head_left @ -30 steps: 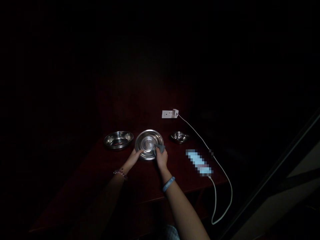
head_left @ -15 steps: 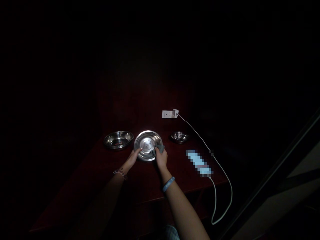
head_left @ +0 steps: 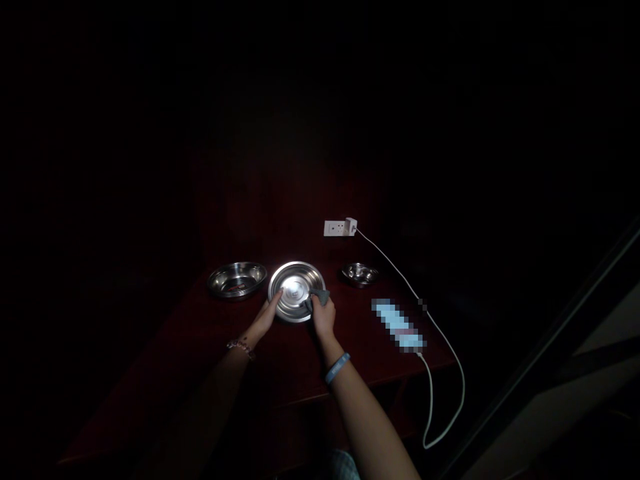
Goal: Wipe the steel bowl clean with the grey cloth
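Note:
A shiny round metal basin [head_left: 295, 273] is tilted toward me above the dark red table. My left hand [head_left: 265, 317] grips its lower left rim, thumb lying over the inside and the fingers hidden behind. At the lower right of the basin, my right hand [head_left: 323, 315] is closed on a grey cloth [head_left: 321, 297], which touches the inner side near the rim. A beaded bracelet circles my left wrist, a blue band my right.
To the left stands a larger metal basin [head_left: 237, 280]; a small metal bowl [head_left: 359, 274] is at the right. A blurred-out lit device [head_left: 399, 325] lies on the table [head_left: 280, 373], its white cable [head_left: 462, 387] looping past the edge to a wall socket [head_left: 334, 229].
My left thumb has moved up and further over the inside of the basin. The basin's tilt has shifted slightly; my right hand with the cloth is nearly unchanged.

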The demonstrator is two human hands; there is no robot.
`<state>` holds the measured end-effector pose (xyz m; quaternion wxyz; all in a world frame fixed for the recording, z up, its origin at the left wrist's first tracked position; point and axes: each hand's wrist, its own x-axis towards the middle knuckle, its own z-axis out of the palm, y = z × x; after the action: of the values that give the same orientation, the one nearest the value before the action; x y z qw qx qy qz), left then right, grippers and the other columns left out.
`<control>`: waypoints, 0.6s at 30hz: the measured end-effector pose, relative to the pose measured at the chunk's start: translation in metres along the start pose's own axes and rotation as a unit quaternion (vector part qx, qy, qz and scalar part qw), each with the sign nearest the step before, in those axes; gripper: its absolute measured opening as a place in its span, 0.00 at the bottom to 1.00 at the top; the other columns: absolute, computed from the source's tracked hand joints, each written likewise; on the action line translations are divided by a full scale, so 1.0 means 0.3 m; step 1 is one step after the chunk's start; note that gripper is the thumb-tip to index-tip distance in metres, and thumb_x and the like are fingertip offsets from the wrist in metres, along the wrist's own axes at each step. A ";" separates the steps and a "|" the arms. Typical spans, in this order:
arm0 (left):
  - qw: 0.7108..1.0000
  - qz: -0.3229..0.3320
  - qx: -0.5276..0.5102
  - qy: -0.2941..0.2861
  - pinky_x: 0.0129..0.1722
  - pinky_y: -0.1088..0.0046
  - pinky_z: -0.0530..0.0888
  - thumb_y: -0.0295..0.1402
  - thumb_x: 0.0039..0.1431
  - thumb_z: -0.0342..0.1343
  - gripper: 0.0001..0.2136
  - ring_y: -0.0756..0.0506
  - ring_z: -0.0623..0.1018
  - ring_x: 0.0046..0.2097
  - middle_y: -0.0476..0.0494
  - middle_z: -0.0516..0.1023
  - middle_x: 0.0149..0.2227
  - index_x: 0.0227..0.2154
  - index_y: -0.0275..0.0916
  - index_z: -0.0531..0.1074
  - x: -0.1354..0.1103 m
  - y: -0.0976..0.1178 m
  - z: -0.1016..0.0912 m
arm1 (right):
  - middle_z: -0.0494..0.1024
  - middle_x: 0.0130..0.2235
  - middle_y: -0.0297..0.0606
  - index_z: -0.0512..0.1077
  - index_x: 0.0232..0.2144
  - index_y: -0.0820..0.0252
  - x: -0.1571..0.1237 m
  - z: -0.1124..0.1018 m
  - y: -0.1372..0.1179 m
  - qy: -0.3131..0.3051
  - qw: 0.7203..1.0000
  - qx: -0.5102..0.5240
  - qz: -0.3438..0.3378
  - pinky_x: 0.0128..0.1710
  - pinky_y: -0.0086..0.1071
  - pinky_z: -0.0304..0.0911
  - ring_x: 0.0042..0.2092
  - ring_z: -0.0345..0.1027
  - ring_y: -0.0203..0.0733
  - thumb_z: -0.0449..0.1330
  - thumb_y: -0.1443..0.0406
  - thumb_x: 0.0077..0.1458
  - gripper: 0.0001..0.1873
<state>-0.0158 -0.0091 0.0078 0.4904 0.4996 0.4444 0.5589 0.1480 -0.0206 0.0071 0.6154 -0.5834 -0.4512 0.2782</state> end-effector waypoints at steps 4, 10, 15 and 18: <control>1.000 0.002 -0.001 0.004 0.69 0.65 0.62 0.47 0.64 0.54 0.32 0.36 0.68 0.69 0.29 0.75 0.63 0.63 0.28 0.69 -0.005 0.001 0.003 | 0.86 0.40 0.44 0.80 0.36 0.59 0.004 0.003 0.006 0.006 1.000 0.012 -0.003 0.44 0.34 0.69 0.44 0.81 0.50 0.60 0.59 0.52 0.13; 1.000 0.011 -0.008 0.013 0.69 0.65 0.62 0.46 0.63 0.56 0.29 0.36 0.67 0.70 0.33 0.75 0.64 0.62 0.34 0.71 0.007 -0.018 0.000 | 0.86 0.40 0.43 0.80 0.36 0.59 0.007 0.004 0.012 0.013 1.000 0.018 -0.005 0.43 0.34 0.70 0.43 0.81 0.50 0.61 0.60 0.52 0.13; 0.998 0.047 -0.002 0.031 0.69 0.69 0.61 0.45 0.63 0.56 0.30 0.38 0.68 0.70 0.34 0.71 0.67 0.64 0.36 0.66 0.014 -0.033 0.000 | 0.86 0.40 0.43 0.81 0.36 0.59 0.006 0.004 0.011 0.015 1.000 0.020 -0.001 0.43 0.34 0.70 0.43 0.81 0.50 0.61 0.59 0.52 0.13; 0.997 0.065 0.007 0.035 0.69 0.68 0.61 0.44 0.64 0.55 0.30 0.39 0.67 0.70 0.35 0.70 0.68 0.66 0.38 0.63 0.018 -0.038 -0.001 | 0.86 0.40 0.43 0.81 0.36 0.58 0.004 0.003 0.010 0.014 1.000 0.020 0.001 0.44 0.34 0.70 0.44 0.81 0.49 0.61 0.59 0.52 0.13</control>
<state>-0.0152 -0.0023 -0.0027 0.4337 0.5105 0.4320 0.6038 0.1483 -0.0185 0.0044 0.6331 -0.5750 -0.4363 0.2797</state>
